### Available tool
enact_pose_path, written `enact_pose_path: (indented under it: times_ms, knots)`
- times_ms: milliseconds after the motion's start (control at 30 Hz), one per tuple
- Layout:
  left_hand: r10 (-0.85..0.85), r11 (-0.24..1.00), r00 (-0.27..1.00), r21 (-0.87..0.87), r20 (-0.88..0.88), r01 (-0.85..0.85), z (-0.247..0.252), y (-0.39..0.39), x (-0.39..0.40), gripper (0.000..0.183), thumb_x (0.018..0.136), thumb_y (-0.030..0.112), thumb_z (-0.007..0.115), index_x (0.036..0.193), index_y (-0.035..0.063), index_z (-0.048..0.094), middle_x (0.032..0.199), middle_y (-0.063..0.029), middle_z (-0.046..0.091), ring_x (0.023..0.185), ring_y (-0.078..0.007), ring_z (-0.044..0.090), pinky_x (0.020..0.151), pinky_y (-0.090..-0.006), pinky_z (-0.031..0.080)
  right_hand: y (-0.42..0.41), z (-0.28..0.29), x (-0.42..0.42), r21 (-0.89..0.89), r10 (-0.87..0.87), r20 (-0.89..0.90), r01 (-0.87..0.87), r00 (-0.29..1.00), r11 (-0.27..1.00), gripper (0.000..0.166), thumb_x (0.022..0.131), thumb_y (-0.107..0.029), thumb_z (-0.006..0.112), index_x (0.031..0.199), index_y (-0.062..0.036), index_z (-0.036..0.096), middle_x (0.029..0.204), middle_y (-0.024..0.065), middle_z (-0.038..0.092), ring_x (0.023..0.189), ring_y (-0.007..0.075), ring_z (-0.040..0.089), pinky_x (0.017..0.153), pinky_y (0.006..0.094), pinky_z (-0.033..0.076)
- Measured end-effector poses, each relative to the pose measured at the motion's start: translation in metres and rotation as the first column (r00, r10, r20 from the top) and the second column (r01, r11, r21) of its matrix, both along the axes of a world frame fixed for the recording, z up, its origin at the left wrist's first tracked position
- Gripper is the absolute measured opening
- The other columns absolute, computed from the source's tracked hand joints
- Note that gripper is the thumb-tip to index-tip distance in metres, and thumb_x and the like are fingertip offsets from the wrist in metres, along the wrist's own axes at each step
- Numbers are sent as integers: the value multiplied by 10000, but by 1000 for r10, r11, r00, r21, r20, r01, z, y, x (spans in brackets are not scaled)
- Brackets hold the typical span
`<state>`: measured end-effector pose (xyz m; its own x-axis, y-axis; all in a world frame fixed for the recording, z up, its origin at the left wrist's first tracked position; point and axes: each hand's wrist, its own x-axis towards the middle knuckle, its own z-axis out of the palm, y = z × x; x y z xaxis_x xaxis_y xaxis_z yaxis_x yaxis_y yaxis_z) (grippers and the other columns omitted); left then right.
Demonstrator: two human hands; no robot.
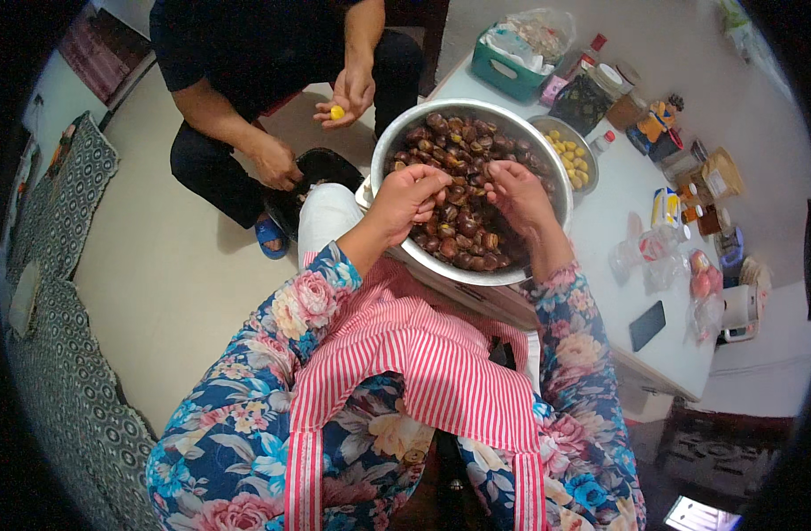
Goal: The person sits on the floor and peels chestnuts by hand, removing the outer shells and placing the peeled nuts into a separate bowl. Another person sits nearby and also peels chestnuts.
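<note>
A large metal basin (387, 143) full of brown chestnuts (468, 222) stands in front of me, many of their shells split to show yellow inside. Over the basin's left half is my left hand (412, 202), its fingers curled and thumb against the forefinger. My right hand (520, 199) hangs above the right half, fingertips bent together and pointing at the left hand. A gap lies between the two hands. Whether either pinches a bit of shell is too small to make out. Beside the basin, a smaller metal bowl (588, 184) contains peeled yellow chestnuts (565, 154).
Opposite sits a person with a yellow peeled chestnut (337, 112) on one palm (352, 93); the other hand (276, 162) is over a black container (332, 166). On the white table (598, 265) are a green basket (505, 76), jars, plastic bottles (651, 245) and a phone (647, 326).
</note>
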<state>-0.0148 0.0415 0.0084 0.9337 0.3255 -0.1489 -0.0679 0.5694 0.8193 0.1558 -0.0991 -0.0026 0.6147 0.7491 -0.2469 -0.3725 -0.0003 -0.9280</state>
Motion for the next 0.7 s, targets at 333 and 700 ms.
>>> enact_pose_path:
  times_ms: [333,700]
  knots:
    - [88,949,991,312,-99,-53,0,-28,5,175,805,208,659,881,54,621,644,52,516,491,-13,407,416,-163,308,-17,3,-57,209,34,-338,40,940,977,145,874,-156,573,967,-47,555,849,15,607,714,94,603,660,196,526]
    - [86,914,988,404,-125,-29,-1,-27,8,196,806,185,654,913,24,620,699,23,561,549,-36,469,478,-174,378,-17,2,-61,194,-4,-317,69,948,979,137,871,-129,574,969,-33,559,861,37,604,723,104,604,655,211,530]
